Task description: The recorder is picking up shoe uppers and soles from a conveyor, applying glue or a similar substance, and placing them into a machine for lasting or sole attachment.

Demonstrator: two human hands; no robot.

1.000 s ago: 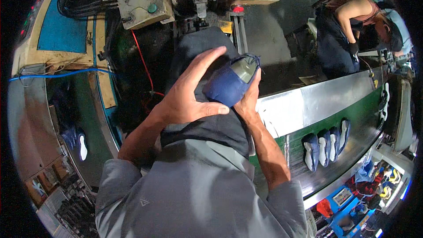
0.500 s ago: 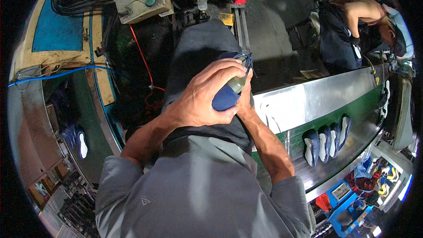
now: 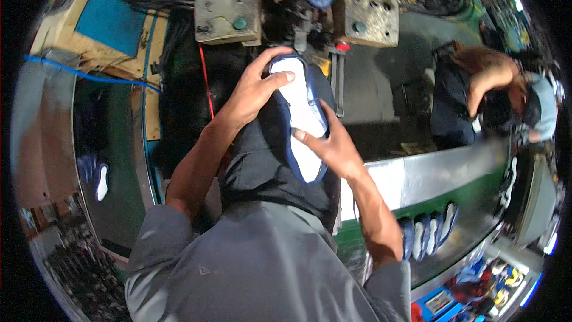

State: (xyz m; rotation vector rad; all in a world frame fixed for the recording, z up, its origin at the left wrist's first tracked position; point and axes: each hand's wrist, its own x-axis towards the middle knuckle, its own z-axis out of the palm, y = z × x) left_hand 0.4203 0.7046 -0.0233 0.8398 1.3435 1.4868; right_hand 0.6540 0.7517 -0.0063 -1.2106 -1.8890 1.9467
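One shoe [image 3: 299, 110], sole-up; axis fore-and-aft

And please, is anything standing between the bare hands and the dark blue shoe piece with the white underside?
Nothing visible does: the bare left hand and the bare right hand both grip the dark blue shoe piece directly, touching its white underside.

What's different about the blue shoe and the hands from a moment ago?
The blue shoe has been turned so its white bottom faces the camera. The left grip moved forward to its far end; the right grip holds nearer. The row of shoes stayed on the green belt.
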